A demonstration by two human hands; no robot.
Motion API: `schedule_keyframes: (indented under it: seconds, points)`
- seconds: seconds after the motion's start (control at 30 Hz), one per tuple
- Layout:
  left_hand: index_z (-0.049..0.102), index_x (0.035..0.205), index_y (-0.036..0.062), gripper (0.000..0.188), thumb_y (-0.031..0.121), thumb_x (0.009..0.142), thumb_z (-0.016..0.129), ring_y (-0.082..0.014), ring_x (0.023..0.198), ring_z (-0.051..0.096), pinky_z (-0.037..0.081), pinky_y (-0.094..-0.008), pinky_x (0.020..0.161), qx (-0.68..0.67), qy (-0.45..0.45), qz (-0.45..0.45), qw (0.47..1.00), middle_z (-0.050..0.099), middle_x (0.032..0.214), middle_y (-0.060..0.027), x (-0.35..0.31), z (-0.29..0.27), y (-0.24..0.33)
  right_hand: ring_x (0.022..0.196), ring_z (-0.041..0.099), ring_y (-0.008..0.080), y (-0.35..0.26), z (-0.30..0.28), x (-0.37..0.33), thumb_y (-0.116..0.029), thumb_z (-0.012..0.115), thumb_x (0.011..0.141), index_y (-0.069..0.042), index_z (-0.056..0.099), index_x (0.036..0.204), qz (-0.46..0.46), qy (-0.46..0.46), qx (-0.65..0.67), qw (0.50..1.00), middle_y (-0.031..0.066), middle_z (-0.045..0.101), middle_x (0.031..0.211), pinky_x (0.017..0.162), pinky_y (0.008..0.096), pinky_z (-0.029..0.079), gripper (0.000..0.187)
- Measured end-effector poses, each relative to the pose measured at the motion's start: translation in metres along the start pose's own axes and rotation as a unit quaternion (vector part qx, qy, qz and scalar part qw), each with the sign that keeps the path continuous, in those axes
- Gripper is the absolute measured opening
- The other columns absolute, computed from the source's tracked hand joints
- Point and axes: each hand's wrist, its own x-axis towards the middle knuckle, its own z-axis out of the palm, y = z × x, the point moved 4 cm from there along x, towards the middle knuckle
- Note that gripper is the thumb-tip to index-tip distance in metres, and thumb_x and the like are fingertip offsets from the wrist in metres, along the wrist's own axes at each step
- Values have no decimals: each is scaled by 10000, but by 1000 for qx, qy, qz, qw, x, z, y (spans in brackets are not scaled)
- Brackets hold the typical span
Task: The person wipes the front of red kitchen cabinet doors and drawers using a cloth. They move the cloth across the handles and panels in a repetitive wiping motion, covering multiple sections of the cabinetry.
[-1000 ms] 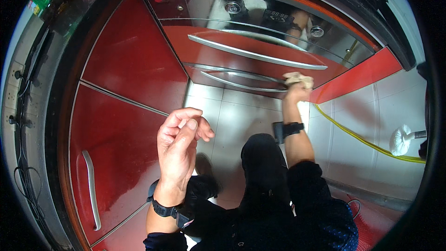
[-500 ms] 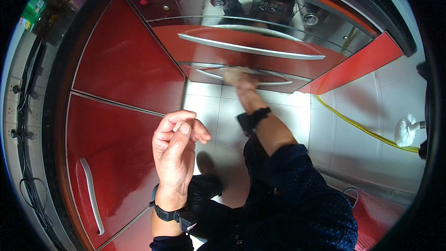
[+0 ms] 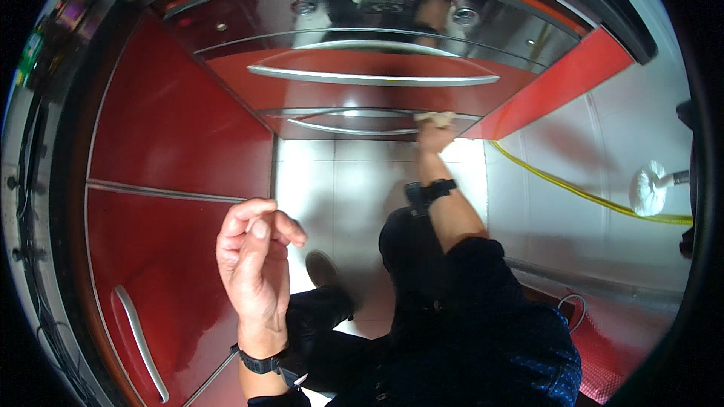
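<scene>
My right hand (image 3: pixel 436 137) is stretched down to the front of the red and black built-in cooker, slightly blurred. It holds a beige cloth (image 3: pixel 434 117) against the right part of the lower drawer front, by the end of its curved silver handle (image 3: pixel 354 128). Over the floor at lower left, my left hand (image 3: pixel 255 256) hangs raised with fingers loosely curled and thumb near them. Nothing shows in it, and it touches nothing. Above the cloth runs the longer silver handle (image 3: pixel 373 78) of the red upper door.
Red cabinet doors (image 3: pixel 177 113) stand at the left, one with a silver handle (image 3: pixel 139 343). A yellow hose (image 3: pixel 558 182) runs along the white wall at right, near a white brush (image 3: pixel 648 190). A red textured bag (image 3: pixel 603 347) sits at lower right. My shoe (image 3: pixel 322 267) is on the pale tiles (image 3: pixel 305 166).
My right hand has slid the cloth rightward along the lower drawer front. The view has shifted slightly, and my left hand keeps its loosely curled pose.
</scene>
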Motion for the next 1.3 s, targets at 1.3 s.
schedule_keyframes:
  seconds: [1.3]
  points:
    - [682,1199,-12,270,223,1068,664,-225,785,696,549,-339,778,119,96,-62,986,701,866,-126,-12,-43,-14,835,669,273,153,102,-109,-276,675,1025,-123,623,1230,443,-271,161,839,90,662,1151,726,415,595,262]
